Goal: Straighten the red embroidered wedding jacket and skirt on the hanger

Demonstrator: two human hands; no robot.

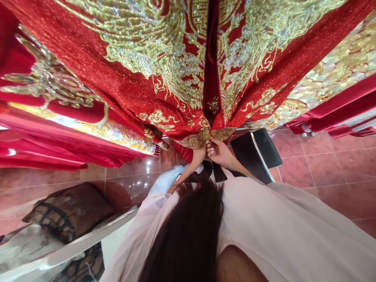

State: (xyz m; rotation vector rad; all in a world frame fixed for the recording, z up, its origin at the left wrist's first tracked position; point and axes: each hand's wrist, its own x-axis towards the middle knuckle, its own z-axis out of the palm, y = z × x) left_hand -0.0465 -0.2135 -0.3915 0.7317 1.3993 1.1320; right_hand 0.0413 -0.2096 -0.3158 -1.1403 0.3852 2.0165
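Both my hands, closed narrowly, pinch the gold-embroidered hem of a hanging red gown; red floor tiles lie beyond.

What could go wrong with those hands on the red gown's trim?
The hands are pinching the gold trim, so pulling there might strain the stitching of the red gown. The dark hair close by could catch in the beadwork. The black object beside the hands might snag the fabric if the gown swings.
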